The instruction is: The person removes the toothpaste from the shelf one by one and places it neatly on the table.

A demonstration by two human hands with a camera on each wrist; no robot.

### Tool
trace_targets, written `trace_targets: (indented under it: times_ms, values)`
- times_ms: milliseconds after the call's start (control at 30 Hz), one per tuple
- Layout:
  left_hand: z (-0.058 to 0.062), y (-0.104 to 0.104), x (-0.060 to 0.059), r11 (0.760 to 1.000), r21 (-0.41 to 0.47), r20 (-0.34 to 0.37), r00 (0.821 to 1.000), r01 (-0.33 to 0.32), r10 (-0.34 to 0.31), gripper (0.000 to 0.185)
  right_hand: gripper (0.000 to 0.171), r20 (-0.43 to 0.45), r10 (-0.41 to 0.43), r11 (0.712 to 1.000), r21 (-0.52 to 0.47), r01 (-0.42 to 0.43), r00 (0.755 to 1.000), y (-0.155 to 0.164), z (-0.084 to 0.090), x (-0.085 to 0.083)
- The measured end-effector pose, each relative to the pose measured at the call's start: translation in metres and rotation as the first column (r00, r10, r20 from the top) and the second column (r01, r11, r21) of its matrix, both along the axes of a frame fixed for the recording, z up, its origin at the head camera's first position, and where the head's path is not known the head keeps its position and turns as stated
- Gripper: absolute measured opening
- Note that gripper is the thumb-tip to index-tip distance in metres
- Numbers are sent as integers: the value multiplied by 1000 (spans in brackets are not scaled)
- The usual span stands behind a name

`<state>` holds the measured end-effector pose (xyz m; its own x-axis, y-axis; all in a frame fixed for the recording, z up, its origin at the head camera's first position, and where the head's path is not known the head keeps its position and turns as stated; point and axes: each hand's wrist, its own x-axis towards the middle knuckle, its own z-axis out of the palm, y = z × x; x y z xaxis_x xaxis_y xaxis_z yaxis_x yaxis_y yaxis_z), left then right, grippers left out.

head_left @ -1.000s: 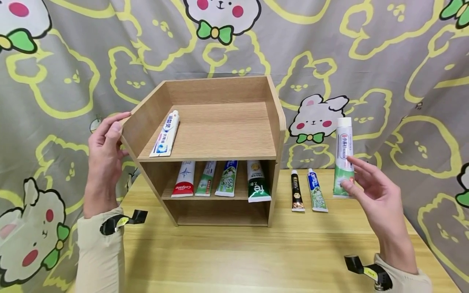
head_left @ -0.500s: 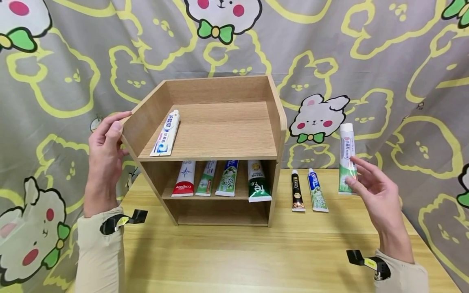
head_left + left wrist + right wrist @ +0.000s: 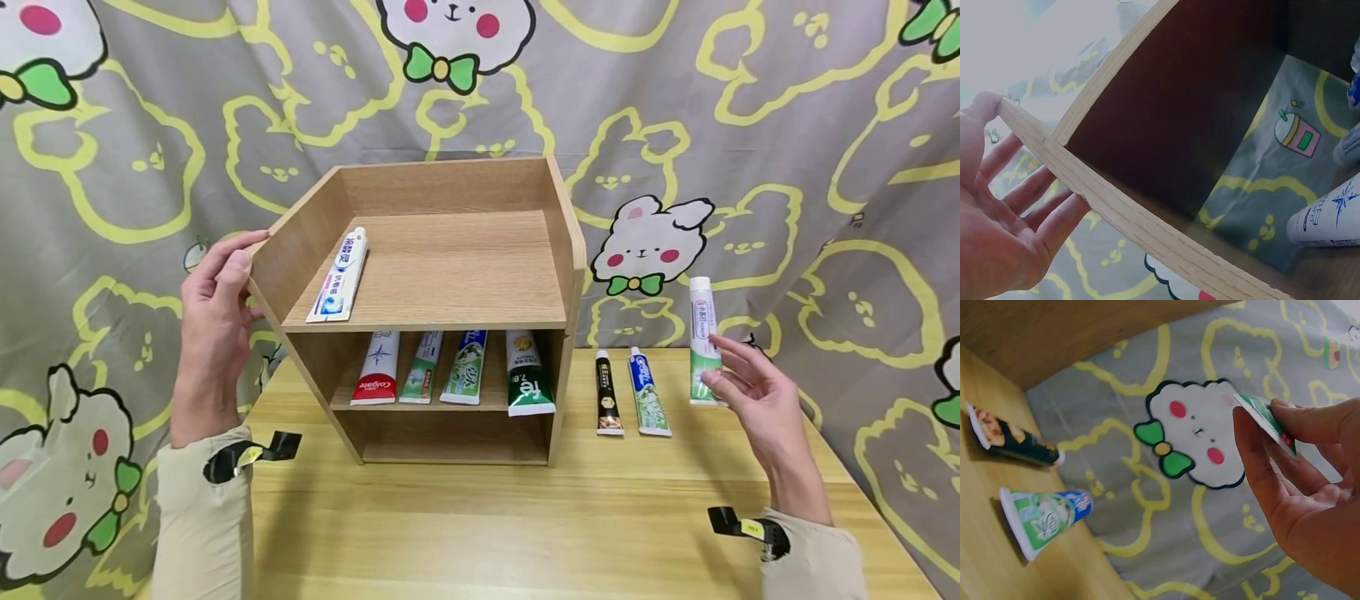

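Right hand (image 3: 753,400) lowers the upright green-and-white toothpaste tube (image 3: 702,337) from its earlier raised position toward the tabletop (image 3: 525,517); its crimped end now sits close to the surface. Hand drops with it and shifts slightly rightward, fingers (image 3: 738,354) pinching the tube's lower end.

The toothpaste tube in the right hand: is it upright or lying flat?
Upright. The toothpaste tube stands with its white cap on top, pinched near its flat bottom end by the right hand, above the table.
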<state>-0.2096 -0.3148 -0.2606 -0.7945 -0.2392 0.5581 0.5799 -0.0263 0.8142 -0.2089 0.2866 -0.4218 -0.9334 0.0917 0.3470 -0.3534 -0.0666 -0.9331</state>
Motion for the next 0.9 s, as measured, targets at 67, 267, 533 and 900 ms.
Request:
trace_targets:
  times_ms: [67, 267, 533, 900]
  values:
    - [0, 0, 0, 1000, 1, 0, 1000, -1, 1, 33, 55, 13, 0, 1000, 5, 0, 1000, 1, -4, -3]
    - [-1, -1, 1, 1000, -9, 0, 1000, -2, 2, 34, 54, 38, 13, 999, -43, -11, 999, 7, -15, -8]
    - [-1, -1, 0, 1000, 12, 0, 1000, 0, 0, 34, 52, 74, 48, 995, -89, -41, 996, 17, -33, -17]
    - [-1, 0, -1, 1000, 6, -1, 1000, 7, -7, 34, 43, 173, 19, 999, -41, -12, 985, 27, -59, -23]
